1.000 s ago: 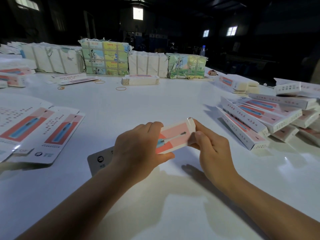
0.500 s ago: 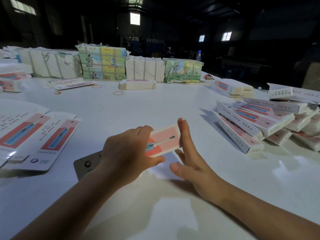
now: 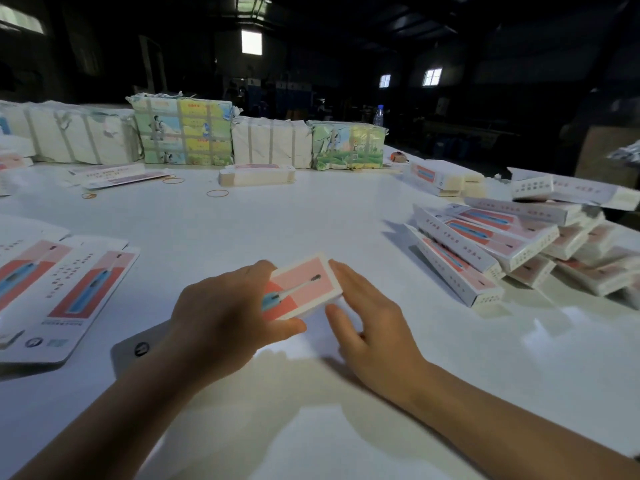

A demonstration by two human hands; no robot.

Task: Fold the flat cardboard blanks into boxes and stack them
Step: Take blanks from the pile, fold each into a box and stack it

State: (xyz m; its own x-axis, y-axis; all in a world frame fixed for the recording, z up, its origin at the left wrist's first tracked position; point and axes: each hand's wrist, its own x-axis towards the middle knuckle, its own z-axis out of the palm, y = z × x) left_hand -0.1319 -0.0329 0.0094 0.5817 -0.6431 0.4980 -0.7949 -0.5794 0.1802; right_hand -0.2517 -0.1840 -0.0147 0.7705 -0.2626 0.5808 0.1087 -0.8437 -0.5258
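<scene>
A long pink-and-white toothbrush box (image 3: 304,285) lies in front of me on the white table (image 3: 311,223), folded into shape. My left hand (image 3: 225,317) grips its middle, fingers over the top and thumb under the near side. My right hand (image 3: 370,323) lies with straight fingers against the box's right end. The box's left end (image 3: 138,348) sticks out behind my left wrist. Flat blanks (image 3: 79,292) lie at the left. A heap of folded boxes (image 3: 502,244) lies at the right.
Wrapped bundles (image 3: 183,133) of blanks line the far edge, with a small stack of blanks (image 3: 256,174) in front of them. Rubber bands (image 3: 217,193) lie loose on the table. A water bottle (image 3: 379,116) stands behind the bundles. The room beyond is dark.
My right hand let go of the box's end flap, opened out flat, and now rests its straight fingers against that end. My left hand kept its grip on the box.
</scene>
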